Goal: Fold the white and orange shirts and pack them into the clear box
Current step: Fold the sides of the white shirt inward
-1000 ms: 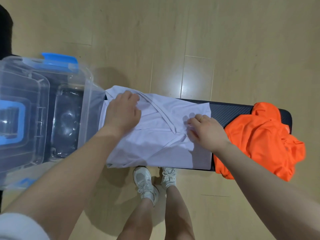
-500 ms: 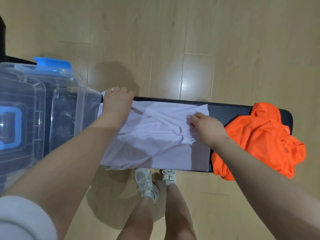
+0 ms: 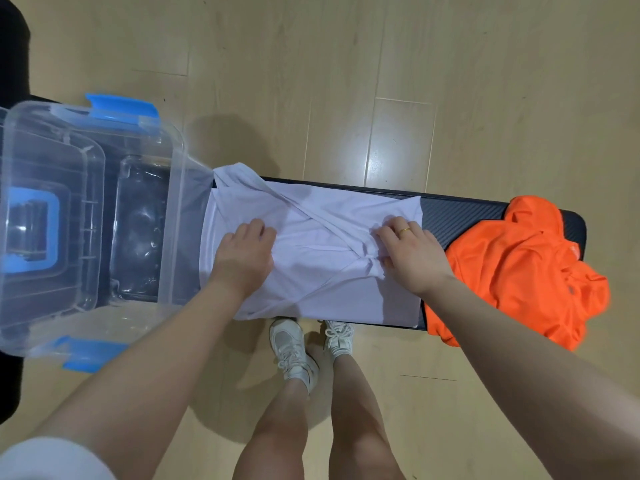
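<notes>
The white shirt lies partly folded across the black bench, with diagonal creases over its middle. My left hand rests on the shirt's left part, fingers bent down onto the cloth. My right hand, with a ring on one finger, presses the shirt's right side where the cloth bunches. The orange shirt lies crumpled on the bench's right end, hanging over the near edge. The clear box with blue latches stands open at the bench's left end, with no clothes in it.
The box's clear lid with a blue handle lies in the left part of the box. My legs and white sneakers stand right at the bench's near edge. Wooden floor surrounds the bench. A dark object sits at the far left.
My left hand has come back from the shirt's far left corner to the near left part. My right hand has spread flatter on the right side. The shirt's far edge now lies folded inward.
</notes>
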`<action>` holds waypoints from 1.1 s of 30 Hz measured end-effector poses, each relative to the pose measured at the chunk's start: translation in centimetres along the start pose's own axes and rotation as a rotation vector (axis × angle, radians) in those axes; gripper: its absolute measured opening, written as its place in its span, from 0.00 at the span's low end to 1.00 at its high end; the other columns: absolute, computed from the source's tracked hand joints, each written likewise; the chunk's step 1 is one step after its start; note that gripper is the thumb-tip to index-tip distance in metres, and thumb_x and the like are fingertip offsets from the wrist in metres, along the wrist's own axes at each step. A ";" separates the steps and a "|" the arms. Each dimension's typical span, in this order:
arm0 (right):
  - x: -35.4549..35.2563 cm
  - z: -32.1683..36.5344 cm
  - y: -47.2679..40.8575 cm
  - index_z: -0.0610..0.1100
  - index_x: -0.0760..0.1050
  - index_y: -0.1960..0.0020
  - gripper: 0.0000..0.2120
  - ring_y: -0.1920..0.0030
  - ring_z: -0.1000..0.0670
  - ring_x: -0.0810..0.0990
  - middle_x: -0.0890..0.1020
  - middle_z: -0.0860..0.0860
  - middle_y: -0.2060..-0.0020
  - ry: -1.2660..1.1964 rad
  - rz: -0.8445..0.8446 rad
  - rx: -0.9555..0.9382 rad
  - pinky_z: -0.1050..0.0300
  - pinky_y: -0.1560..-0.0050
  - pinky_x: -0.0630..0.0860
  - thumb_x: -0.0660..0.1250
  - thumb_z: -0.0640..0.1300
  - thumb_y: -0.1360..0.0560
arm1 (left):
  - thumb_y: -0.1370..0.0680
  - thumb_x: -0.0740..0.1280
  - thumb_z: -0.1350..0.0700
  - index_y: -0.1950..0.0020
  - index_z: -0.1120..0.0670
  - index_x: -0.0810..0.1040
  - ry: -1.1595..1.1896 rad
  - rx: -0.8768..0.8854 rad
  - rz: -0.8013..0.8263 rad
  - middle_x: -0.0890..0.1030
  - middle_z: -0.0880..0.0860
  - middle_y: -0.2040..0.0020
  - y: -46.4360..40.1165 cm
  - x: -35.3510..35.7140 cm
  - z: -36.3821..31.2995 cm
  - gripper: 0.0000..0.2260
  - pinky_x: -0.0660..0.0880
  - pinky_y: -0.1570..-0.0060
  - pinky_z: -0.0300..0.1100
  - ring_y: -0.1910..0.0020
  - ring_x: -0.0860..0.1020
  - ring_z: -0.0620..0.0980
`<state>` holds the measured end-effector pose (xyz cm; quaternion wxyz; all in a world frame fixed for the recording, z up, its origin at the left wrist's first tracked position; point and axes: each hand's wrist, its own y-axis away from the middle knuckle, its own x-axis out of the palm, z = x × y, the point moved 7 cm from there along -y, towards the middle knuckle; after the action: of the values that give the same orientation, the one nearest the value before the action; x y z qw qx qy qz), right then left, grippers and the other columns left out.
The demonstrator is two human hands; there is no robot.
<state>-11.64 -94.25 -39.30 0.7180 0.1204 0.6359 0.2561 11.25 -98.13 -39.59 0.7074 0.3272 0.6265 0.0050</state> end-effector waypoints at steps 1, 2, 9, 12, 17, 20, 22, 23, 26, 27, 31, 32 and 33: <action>-0.1 0.0 -0.1 0.40 0.78 0.49 0.24 0.64 0.40 0.80 0.80 0.41 0.56 -0.004 -0.015 -0.015 0.54 0.71 0.73 0.78 0.39 0.44 | 0.37 0.72 0.66 0.55 0.62 0.77 0.019 -0.021 0.004 0.77 0.60 0.58 -0.3 -0.3 0.1 0.13 0.69 0.69 0.45 0.65 0.75 0.59; -0.2 0.1 -0.1 0.38 0.78 0.49 0.23 0.64 0.40 0.80 0.80 0.40 0.58 -0.003 -0.032 -0.035 0.54 0.72 0.73 0.77 0.37 0.43 | 0.32 0.68 0.67 0.50 0.61 0.75 0.040 -0.049 0.006 0.76 0.60 0.54 -0.6 -0.5 0.2 0.11 0.69 0.64 0.48 0.59 0.75 0.59; -2.0 -1.5 -1.0 0.37 0.70 0.38 0.17 0.46 0.38 0.73 0.75 0.40 0.45 -0.174 -0.073 0.089 0.49 0.58 0.68 0.60 0.35 0.26 | 0.26 0.61 0.57 0.40 0.58 0.68 0.165 -0.135 0.132 0.69 0.57 0.42 -1.6 -1.1 1.0 0.16 0.65 0.50 0.48 0.45 0.69 0.58; -3.7 -3.0 -1.6 0.38 0.73 0.45 0.13 0.51 0.40 0.74 0.78 0.42 0.53 -0.498 -0.228 0.192 0.51 0.59 0.69 0.60 0.33 0.29 | 0.25 0.61 0.45 0.38 0.58 0.67 0.189 -0.158 0.126 0.69 0.57 0.42 -1.7 -1.0 0.9 0.22 0.67 0.49 0.49 0.44 0.68 0.58; -6.3 -3.8 -2.9 0.41 0.78 0.47 0.14 0.58 0.46 0.72 0.76 0.48 0.60 -0.674 -0.325 0.140 0.55 0.57 0.68 0.59 0.32 0.29 | 0.23 0.60 0.54 0.37 0.59 0.65 0.067 -0.192 0.118 0.69 0.58 0.42 -2.7 -1.2 0.7 0.17 0.65 0.58 0.46 0.45 0.70 0.57; -7.5 -4.0 -3.2 0.43 0.80 0.46 0.17 0.57 0.47 0.74 0.71 0.52 0.57 -0.646 -0.341 0.053 0.50 0.58 0.73 0.59 0.32 0.30 | 0.24 0.58 0.63 0.39 0.58 0.66 0.020 -0.189 0.133 0.71 0.57 0.43 -3.5 -2.2 1.1 0.14 0.65 0.57 0.46 0.47 0.71 0.57; -8.3 -4.0 -3.3 0.43 0.80 0.46 0.18 0.57 0.45 0.76 0.71 0.51 0.57 -0.626 -0.368 -0.002 0.46 0.59 0.76 0.58 0.32 0.30 | 0.25 0.57 0.66 0.40 0.59 0.68 0.035 -0.177 0.099 0.73 0.58 0.44 -4.3 -3.1 1.4 0.14 0.66 0.56 0.47 0.46 0.71 0.58; -8.6 -4.0 -3.2 0.43 0.80 0.46 0.19 0.58 0.44 0.76 0.70 0.51 0.57 -0.611 -0.384 -0.028 0.45 0.60 0.76 0.57 0.33 0.30 | 0.25 0.58 0.67 0.41 0.59 0.69 0.043 -0.170 0.045 0.73 0.58 0.45 -4.7 -3.8 1.6 0.14 0.65 0.57 0.48 0.46 0.72 0.59; -9.1 -4.3 -3.2 0.45 0.80 0.46 0.21 0.58 0.44 0.76 0.71 0.50 0.57 -0.548 -0.383 -0.060 0.45 0.64 0.76 0.54 0.36 0.31 | 0.34 0.63 0.74 0.54 0.62 0.73 0.067 -0.122 -0.202 0.75 0.62 0.56 -5.5 -6.8 2.0 0.13 0.60 0.66 0.48 0.59 0.74 0.61; -9.1 -4.1 -3.0 0.45 0.80 0.46 0.22 0.59 0.43 0.75 0.72 0.49 0.57 -0.503 -0.382 -0.084 0.46 0.65 0.76 0.53 0.37 0.32 | 0.38 0.64 0.76 0.59 0.62 0.73 0.061 -0.108 -0.246 0.74 0.62 0.61 -5.6 -7.4 2.1 0.14 0.59 0.68 0.46 0.64 0.73 0.61; -7.8 -2.5 -1.6 0.46 0.82 0.50 0.24 0.64 0.42 0.75 0.76 0.45 0.62 -0.164 -0.360 -0.245 0.56 0.65 0.68 0.54 0.33 0.37 | 0.40 0.67 0.76 0.59 0.62 0.73 -0.033 -0.071 -0.148 0.73 0.62 0.62 -4.9 -5.4 1.6 0.15 0.59 0.68 0.46 0.63 0.73 0.60; -6.9 -2.1 -1.3 0.47 0.82 0.51 0.23 0.65 0.43 0.76 0.77 0.46 0.63 -0.065 -0.341 -0.259 0.56 0.63 0.64 0.55 0.33 0.38 | 0.40 0.68 0.74 0.58 0.62 0.73 -0.074 -0.067 -0.105 0.73 0.61 0.61 -4.5 -4.5 1.4 0.15 0.60 0.67 0.46 0.63 0.73 0.59; -5.8 -1.8 -1.0 0.48 0.82 0.52 0.23 0.65 0.44 0.76 0.77 0.47 0.64 0.023 -0.309 -0.260 0.57 0.62 0.61 0.54 0.36 0.37 | 0.39 0.69 0.73 0.55 0.61 0.73 -0.118 -0.063 -0.067 0.73 0.60 0.59 -4.1 -3.7 1.3 0.16 0.61 0.67 0.46 0.62 0.73 0.58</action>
<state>-13.52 -98.39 -35.11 0.7511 -0.0754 0.6164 0.2241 10.01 -103.48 -38.22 0.7527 0.2834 0.5940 -0.0181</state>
